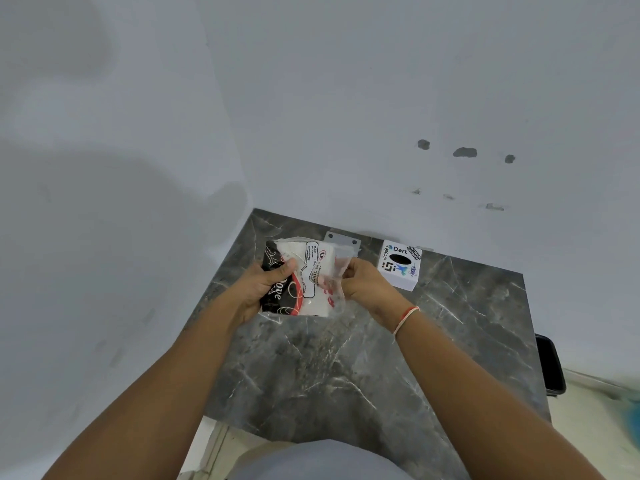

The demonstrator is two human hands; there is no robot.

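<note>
Your left hand has the tissue pack clamped by its dark printed end, thumb over the top face and fingers curled beneath. The pack is held off the marble table, directly inward of that grip. Your right hand pinches the loose clear wrapper at the opposite end, fingers bunched tight on the film (it is crumpled, so I cannot tell how far it is torn).

The relation that counts is this: the white tissues lie just leftward of your right pinch. The pack runs across from one grip to the other, with its open end facing the right hand. That hand is nearer the opening, so I judge it should do the pulling, outward along that line, while the left only braces. The stickered white box stands just beyond your right knuckles, apart from them.
</note>
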